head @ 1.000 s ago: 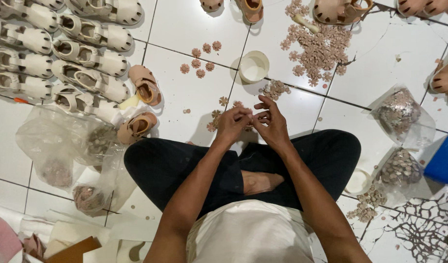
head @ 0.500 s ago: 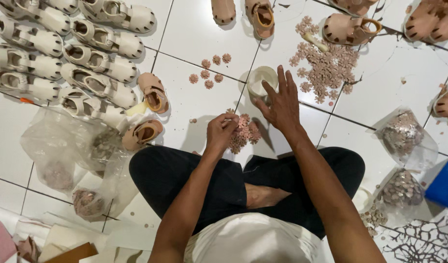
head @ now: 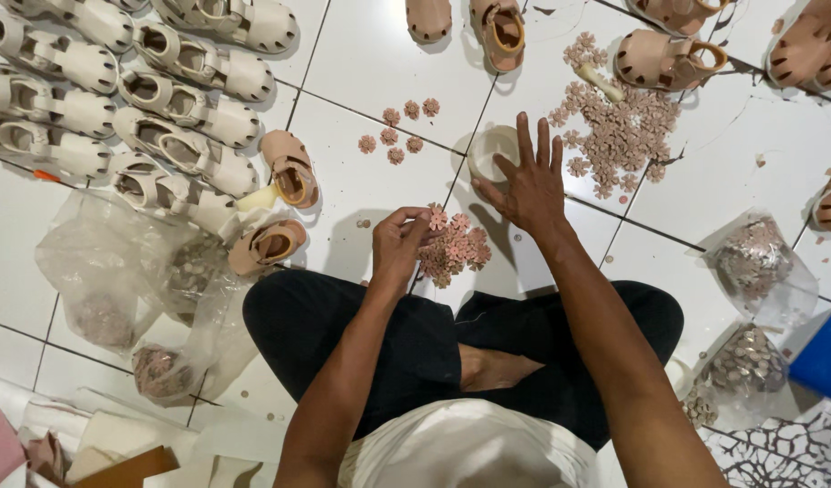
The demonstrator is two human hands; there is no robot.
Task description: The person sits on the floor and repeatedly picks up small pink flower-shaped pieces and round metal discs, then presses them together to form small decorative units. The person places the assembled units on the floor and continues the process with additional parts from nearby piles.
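The person sits cross-legged on the white tile floor (head: pixel 379 81). The bare floor between the knees and the things around is small. Rows of white sandals (head: pixel 162 99) fill the far left. Two pink sandals (head: pixel 280 203) lie just left of the hands. Clear plastic bags (head: pixel 117 280) sit by the left knee, and more bags (head: pixel 759 271) sit on the right.

The left hand (head: pixel 399 242) is bent at the wrist, with thumb and fingertips pinched together on a small pink flower (head: pixel 436 218). That flower is at the top of a little pile of flowers (head: pixel 456 248) lying just in front of the legs.

The right hand (head: pixel 524 185) reaches forward, flat, with fingers spread apart and holding nothing. Its fingertips are over a small white cup (head: pixel 489 145). A big heap of flowers (head: pixel 619 131) lies beyond to the right.
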